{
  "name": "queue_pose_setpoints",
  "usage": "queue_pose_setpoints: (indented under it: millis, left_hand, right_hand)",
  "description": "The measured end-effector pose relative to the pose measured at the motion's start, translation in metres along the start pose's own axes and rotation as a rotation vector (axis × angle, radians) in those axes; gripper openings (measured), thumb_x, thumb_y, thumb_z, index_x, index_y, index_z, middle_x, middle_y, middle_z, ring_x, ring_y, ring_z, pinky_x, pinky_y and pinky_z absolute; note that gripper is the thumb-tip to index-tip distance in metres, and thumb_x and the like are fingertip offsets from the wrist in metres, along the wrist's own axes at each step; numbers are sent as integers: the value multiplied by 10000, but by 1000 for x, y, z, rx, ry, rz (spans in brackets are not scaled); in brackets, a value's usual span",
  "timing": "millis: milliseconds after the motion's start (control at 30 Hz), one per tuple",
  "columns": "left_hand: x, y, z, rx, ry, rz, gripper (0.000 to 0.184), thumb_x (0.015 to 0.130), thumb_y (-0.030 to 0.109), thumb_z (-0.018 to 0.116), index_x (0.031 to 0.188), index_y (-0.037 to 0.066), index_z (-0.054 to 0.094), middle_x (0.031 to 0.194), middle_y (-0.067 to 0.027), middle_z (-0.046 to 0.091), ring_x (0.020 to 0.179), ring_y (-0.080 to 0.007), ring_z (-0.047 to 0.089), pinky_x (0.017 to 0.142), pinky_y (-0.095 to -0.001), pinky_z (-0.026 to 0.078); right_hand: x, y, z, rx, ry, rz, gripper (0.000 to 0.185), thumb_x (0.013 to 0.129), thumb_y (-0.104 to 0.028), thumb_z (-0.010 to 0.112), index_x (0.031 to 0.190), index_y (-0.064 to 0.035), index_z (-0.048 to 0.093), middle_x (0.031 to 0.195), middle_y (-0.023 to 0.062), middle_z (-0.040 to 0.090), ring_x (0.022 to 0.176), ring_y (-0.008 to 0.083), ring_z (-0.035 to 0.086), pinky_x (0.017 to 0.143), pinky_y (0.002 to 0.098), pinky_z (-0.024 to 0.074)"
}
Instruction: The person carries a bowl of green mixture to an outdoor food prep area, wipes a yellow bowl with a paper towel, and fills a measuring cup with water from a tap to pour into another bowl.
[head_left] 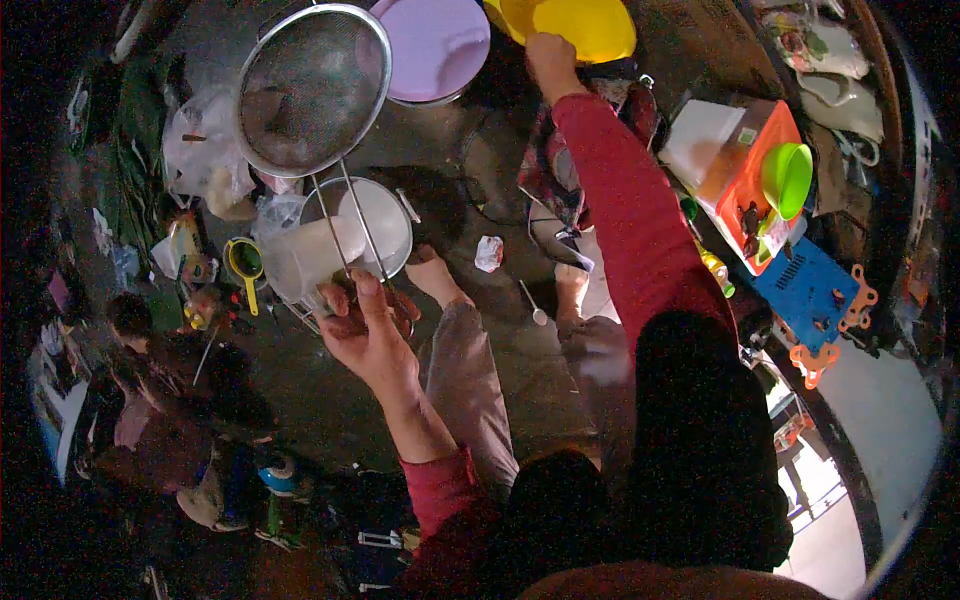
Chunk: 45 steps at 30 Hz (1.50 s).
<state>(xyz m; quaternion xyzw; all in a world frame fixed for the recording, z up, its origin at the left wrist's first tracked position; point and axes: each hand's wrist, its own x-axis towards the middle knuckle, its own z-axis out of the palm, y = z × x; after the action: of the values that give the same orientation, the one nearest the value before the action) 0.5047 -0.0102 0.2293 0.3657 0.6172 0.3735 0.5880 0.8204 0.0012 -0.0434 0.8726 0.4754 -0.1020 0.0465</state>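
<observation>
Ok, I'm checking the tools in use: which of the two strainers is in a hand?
The large, metal-rimmed strainer: the left hand holds it by its long wire handle. The small yellow strainer, lower in the picture, is in no hand.

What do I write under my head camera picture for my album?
Left hand holds a sieve by its handle; right hand grips a yellow bowl.
</observation>
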Motion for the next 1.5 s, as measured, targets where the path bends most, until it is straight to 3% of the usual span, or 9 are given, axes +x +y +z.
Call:
queue_pose_setpoints:
  millis: [200, 367, 400, 500, 633, 733, 900, 1000, 1500]
  left_hand:
    - [-8, -1, 0, 14, 0, -45, 283, 785, 122, 653, 906, 113, 397, 687, 2, 513, 449, -70, 426, 361, -219, 329]
    - [-32, 21, -4, 26, -160, -8, 269, 791, 24, 607, 959, 78, 404, 834, -23, 529, 559, -84, 486, 437, -218, 406]
    - [-41, 33, -1, 13, -173, -10, 281, 790, 14, 603, 978, 79, 405, 852, -24, 525, 591, -86, 498, 465, -220, 427]
    - [-68, 19, -18, -192, -366, -60, 340, 776, -19, 598, 1037, 87, 409, 891, -29, 508, 688, -87, 512, 520, -223, 455]
    - [-130, 95, -2, -225, -227, -127, 330, 764, -28, 605, 960, 92, 368, 891, -18, 465, 698, -75, 495, 525, -206, 449]
    - [-162, 122, -32, -313, -156, -27, 356, 742, -32, 627, 932, 98, 356, 854, 0, 424, 677, -69, 474, 530, -195, 436]
    - [-205, 143, -124, -336, -44, 239, 489, 678, -99, 632, 1062, 99, 403, 849, 0, 460, 747, -127, 508, 675, -253, 483]
    - [-232, 177, -179, -228, 262, 34, 451, 659, -77, 686, 899, 117, 356, 827, 13, 382, 709, -81, 414, 632, -189, 397]
    - [-280, 160, -445, -51, 874, 173, 435, 686, -53, 651, 992, 84, 375, 961, -21, 449, 901, -140, 454, 856, -276, 361]
  right_hand:
    - [-9, 19, -90, 111, 144, 197, 205, 746, -129, 484, 839, -62, 655, 756, 138, 629, 703, 317, 619, 568, 428, 497]
    - [-97, 35, -200, 201, 278, -20, 294, 757, -172, 507, 1038, -102, 560, 976, 134, 563, 967, 304, 518, 786, 391, 451]
    - [-122, 41, -203, 581, 363, -30, 341, 754, -154, 517, 1092, -118, 542, 957, 118, 535, 966, 287, 497, 808, 381, 434]
    - [-205, 30, -282, 309, 228, -178, 385, 743, -103, 540, 1124, -54, 529, 857, 148, 508, 826, 324, 486, 720, 409, 411]
    - [-328, 5, -349, 237, -47, -415, 249, 654, -17, 556, 902, -3, 553, 758, 142, 461, 712, 317, 464, 593, 420, 383]
    - [-389, -26, -393, 381, -192, -599, 502, 700, -124, 539, 1200, -138, 496, 776, 88, 482, 717, 277, 479, 591, 407, 407]
    - [-418, -104, -451, 339, -286, -920, 512, 687, -131, 541, 1197, -153, 501, 792, 48, 495, 736, 239, 483, 624, 360, 395]
    - [-419, -150, -459, 305, -285, -1151, 524, 683, -132, 531, 1205, -152, 493, 810, 42, 498, 741, 228, 483, 634, 346, 390]
    - [-511, -423, -413, 469, -384, -1800, 437, 707, -175, 518, 1143, -148, 501, 904, 16, 512, 847, 185, 492, 680, 343, 399]
